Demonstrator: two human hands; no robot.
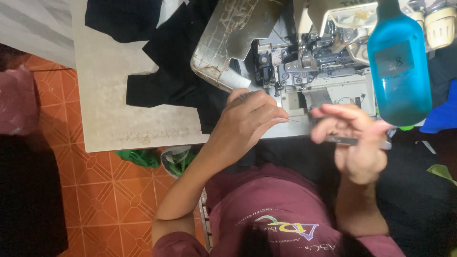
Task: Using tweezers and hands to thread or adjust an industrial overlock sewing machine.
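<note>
The left hand (247, 124) pinches a fine thread (296, 120) between thumb and fingertips, just in front of the overlock sewing machine (304, 71). The right hand (354, 143) is closed on a slim metal tool, probably tweezers (350, 140), a little blurred. The 2 hands sit near each other, not touching. Black fabric (171, 71) lies on the table (104, 95); a blue bottle (399, 71) stands at right.

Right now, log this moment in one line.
left hand: pinching thread | right hand: holding tweezers | sewing machine: in front | black fabric: on table
</note>
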